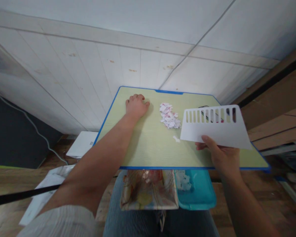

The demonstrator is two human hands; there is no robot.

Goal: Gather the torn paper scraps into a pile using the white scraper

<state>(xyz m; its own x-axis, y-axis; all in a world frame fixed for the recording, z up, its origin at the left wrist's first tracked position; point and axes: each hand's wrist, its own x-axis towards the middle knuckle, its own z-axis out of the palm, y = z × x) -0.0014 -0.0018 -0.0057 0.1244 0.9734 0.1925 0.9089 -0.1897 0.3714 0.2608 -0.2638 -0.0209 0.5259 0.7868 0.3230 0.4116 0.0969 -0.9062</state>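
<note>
My right hand (220,153) pinches the lower edge of a white slotted sheet (212,133), thumb on top and fingers beneath. A row of tall rounded slots runs along the sheet's far edge. It is held tilted over the right side of a pale green table with a blue rim (148,154). On the table's left part rests my left hand (136,106), fingers bent, thumb apart, with nothing visible in it. Between the hands lies a pile of small torn paper bits (169,116), white with pinkish marks. One loose white scrap (176,139) lies nearer to me.
Dark thin items, partly hidden, show through the slots. Below the table's front edge are a patterned box (150,200) with wrapped things and a turquoise tray (199,194) holding white pieces. A white panelled wall (140,70) stands behind; a white box (81,143) is at left.
</note>
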